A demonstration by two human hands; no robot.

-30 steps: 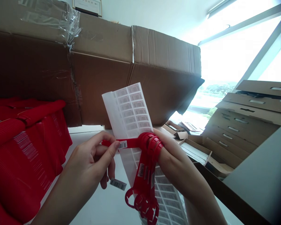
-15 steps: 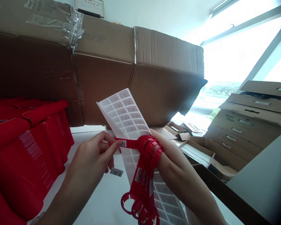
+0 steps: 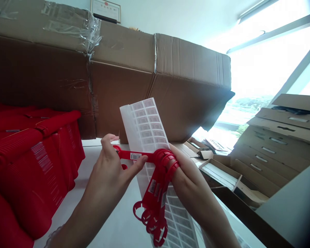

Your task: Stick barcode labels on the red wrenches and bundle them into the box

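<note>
My left hand (image 3: 113, 172) is closed on the outer end of a red plastic strap (image 3: 148, 157) with ring-shaped ends. Its thumb presses beside a white barcode sticker (image 3: 135, 156) on that strap. More red straps (image 3: 153, 193) hang in a bunch below my right hand (image 3: 182, 160), some with barcode stickers of their own. Their upper rings loop around my right hand, whose fingers are mostly hidden. A white sheet of barcode labels (image 3: 148, 122) slants behind the straps, gripped at its right edge by my right hand.
Stacked red bundles (image 3: 59, 162) stand at the left on the white table (image 3: 103, 220). A large taped cardboard box (image 3: 121, 93) spans the back. On the right are an open carton (image 3: 219, 172) of white items and a stack of flat boxes (image 3: 271, 148).
The loose barcode sticker by my left fingers is out of sight now. My left thumb has slid right along the strap, and the fingers have opened out. The label sheet has shifted right and tilted.
</note>
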